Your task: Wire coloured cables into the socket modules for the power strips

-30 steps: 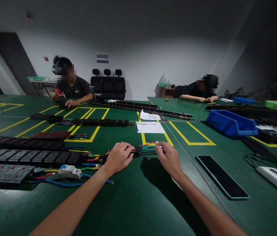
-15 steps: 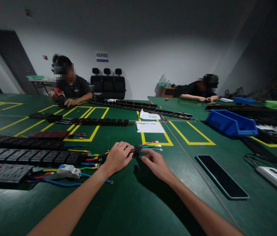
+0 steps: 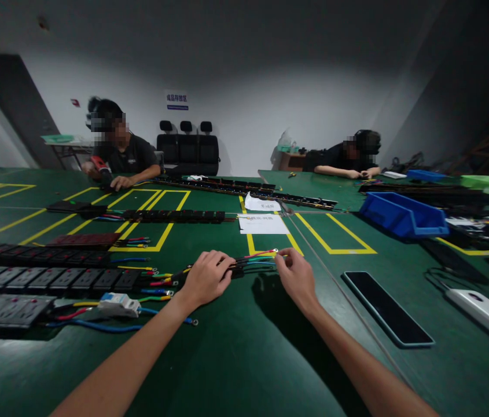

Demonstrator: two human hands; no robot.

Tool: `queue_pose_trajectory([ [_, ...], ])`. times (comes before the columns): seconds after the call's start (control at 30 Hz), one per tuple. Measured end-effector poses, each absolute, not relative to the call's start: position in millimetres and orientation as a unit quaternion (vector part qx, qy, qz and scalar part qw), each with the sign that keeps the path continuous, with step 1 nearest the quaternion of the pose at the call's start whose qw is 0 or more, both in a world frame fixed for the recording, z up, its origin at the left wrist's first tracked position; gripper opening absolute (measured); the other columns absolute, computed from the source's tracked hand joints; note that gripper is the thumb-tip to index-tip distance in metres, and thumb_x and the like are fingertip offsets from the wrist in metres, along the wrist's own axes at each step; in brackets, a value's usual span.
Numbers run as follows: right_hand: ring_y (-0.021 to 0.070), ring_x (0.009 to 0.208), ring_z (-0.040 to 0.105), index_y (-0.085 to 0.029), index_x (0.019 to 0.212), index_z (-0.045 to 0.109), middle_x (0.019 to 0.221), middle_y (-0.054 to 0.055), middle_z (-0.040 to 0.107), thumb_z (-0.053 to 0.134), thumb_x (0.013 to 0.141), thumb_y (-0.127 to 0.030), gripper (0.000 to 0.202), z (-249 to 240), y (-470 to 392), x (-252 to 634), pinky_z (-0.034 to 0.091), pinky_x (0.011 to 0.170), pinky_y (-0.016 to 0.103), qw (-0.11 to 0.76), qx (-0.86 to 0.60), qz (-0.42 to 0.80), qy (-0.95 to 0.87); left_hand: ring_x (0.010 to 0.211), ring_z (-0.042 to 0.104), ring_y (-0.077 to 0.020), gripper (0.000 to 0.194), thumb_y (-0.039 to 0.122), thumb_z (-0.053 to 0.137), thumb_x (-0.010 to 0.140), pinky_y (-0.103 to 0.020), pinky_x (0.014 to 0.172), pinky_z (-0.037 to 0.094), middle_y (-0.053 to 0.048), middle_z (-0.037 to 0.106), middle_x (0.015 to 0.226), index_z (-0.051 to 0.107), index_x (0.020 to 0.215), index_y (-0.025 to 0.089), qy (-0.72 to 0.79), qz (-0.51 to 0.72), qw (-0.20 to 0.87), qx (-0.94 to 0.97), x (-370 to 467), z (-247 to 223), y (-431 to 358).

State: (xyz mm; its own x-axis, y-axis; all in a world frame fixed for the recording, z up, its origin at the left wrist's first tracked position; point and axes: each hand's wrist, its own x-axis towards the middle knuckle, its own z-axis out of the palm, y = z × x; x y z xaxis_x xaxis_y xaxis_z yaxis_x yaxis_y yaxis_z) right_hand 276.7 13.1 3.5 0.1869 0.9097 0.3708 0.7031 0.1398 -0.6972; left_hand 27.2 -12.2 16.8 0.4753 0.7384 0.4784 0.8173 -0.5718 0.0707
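My left hand (image 3: 208, 277) is closed over a dark wire bundle or the end of a black strip, its fingers curled down. Thin coloured wires (image 3: 253, 258), red, yellow-green and blue, run out to the right from under it. At their tips, my right hand (image 3: 296, 273) pinches the wire ends with thumb and forefinger; its fingers hide part of the metal ring terminals. Left of my left hand lie black socket strips (image 3: 66, 278) with ringed wires, and a white-and-blue breaker (image 3: 118, 304) joined to thick wires.
A phone (image 3: 387, 308) and a white power bank (image 3: 482, 313) lie to the right. Beyond are a blue bin (image 3: 403, 215), paper sheets (image 3: 264, 223) and long black strips (image 3: 244, 188). Two people sit across the table; one holds a red power drill (image 3: 102, 171).
My right hand has moved right and slightly up along the wires, and its fingers have closed at the wire tips. My left hand stays on the bundle. The view has shifted slightly.
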Motion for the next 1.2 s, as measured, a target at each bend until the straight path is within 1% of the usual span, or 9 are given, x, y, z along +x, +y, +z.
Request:
queue_pose_trajectory([
  [0.1,0.0218,0.076,0.06,-0.021,0.092,0.068,0.086,0.007,0.068,0.045,0.092,-0.046,0.035,8,22,291,0.033,0.059,0.028,0.342,-0.703,0.085,-0.618,0.1,0.058,-0.0236,0.024,0.022,0.054,0.092,-0.041,0.088,0.047,-0.008,0.065,0.109,0.062,0.115,0.02,-0.45,-0.238,0.085,-0.857,26,17,-12],
  [0.2,0.0218,0.074,0.06,-0.023,0.076,0.068,0.08,0.007,0.067,0.037,0.096,-0.053,0.047,9,27,299,0.029,0.059,0.028,0.257,-0.718,0.107,-0.638,0.1,0.058,-0.0234,0.023,0.022,0.054,0.093,-0.041,0.088,0.047,-0.008,0.065,0.109,0.062,0.114,0.019,-0.447,-0.235,0.086,-0.859,26,17,-12],
  [0.27,0.0204,0.068,0.058,-0.023,0.069,0.065,0.073,0.006,0.065,0.034,0.097,-0.056,0.054,7,28,300,0.028,0.058,0.028,0.237,-0.706,0.132,-0.654,0.1,0.058,-0.0232,0.023,0.022,0.054,0.093,-0.041,0.087,0.047,-0.008,0.065,0.109,0.062,0.114,0.019,-0.446,-0.238,0.086,-0.859,26,17,-12],
  [0.4,0.0195,0.069,0.057,-0.021,0.069,0.062,0.073,0.005,0.064,0.037,0.096,-0.06,0.053,-2,32,298,0.03,0.058,0.028,0.29,-0.666,0.111,-0.678,0.099,0.058,-0.0228,0.023,0.021,0.054,0.093,-0.04,0.086,0.047,-0.008,0.065,0.109,0.063,0.114,0.02,-0.445,-0.245,0.083,-0.857,25,15,-11],
  [0.53,0.0207,0.076,0.057,-0.02,0.072,0.063,0.076,0.005,0.062,0.043,0.093,-0.063,0.051,-10,35,297,0.037,0.067,0.03,0.373,-0.624,0.082,-0.681,0.098,0.058,-0.0222,0.022,0.022,0.054,0.093,-0.04,0.086,0.047,-0.007,0.065,0.109,0.062,0.113,0.019,-0.446,-0.244,0.078,-0.858,25,14,-10],
  [0.7,0.0233,0.084,0.055,-0.02,0.078,0.066,0.081,0.007,0.059,0.05,0.092,-0.058,0.044,-13,35,294,0.042,0.079,0.035,0.442,-0.587,0.035,-0.677,0.098,0.058,-0.0222,0.023,0.022,0.055,0.092,-0.04,0.086,0.047,-0.007,0.065,0.109,0.063,0.113,0.019,-0.445,-0.243,0.081,-0.858,25,14,-10],
  [0.8,0.023,0.085,0.054,-0.02,0.079,0.065,0.085,0.007,0.058,0.053,0.092,-0.052,0.036,-11,31,291,0.043,0.081,0.035,0.471,-0.567,0.015,-0.676,0.098,0.058,-0.0231,0.022,0.022,0.054,0.092,-0.041,0.086,0.047,-0.008,0.065,0.108,0.064,0.112,0.02,-0.442,-0.242,0.088,-0.859,25,15,-10],
  [0.9,0.0224,0.085,0.054,-0.021,0.079,0.062,0.085,0.006,0.056,0.053,0.093,-0.046,0.03,-8,28,287,0.044,0.08,0.035,0.481,-0.548,0.001,-0.684,0.098,0.058,-0.023,0.022,0.021,0.054,0.092,-0.04,0.086,0.047,-0.008,0.065,0.108,0.064,0.112,0.02,-0.442,-0.24,0.089,-0.86,25,15,-11],
  [1.2,0.0209,0.084,0.052,-0.022,0.077,0.057,0.085,0.004,0.053,0.053,0.091,-0.032,0.017,-7,27,281,0.042,0.077,0.032,0.451,-0.553,-0.045,-0.699,0.099,0.057,-0.0223,0.022,0.022,0.053,0.094,-0.039,0.086,0.047,-0.007,0.064,0.11,0.063,0.114,0.019,-0.448,-0.233,0.08,-0.859,25,14,-11],
])
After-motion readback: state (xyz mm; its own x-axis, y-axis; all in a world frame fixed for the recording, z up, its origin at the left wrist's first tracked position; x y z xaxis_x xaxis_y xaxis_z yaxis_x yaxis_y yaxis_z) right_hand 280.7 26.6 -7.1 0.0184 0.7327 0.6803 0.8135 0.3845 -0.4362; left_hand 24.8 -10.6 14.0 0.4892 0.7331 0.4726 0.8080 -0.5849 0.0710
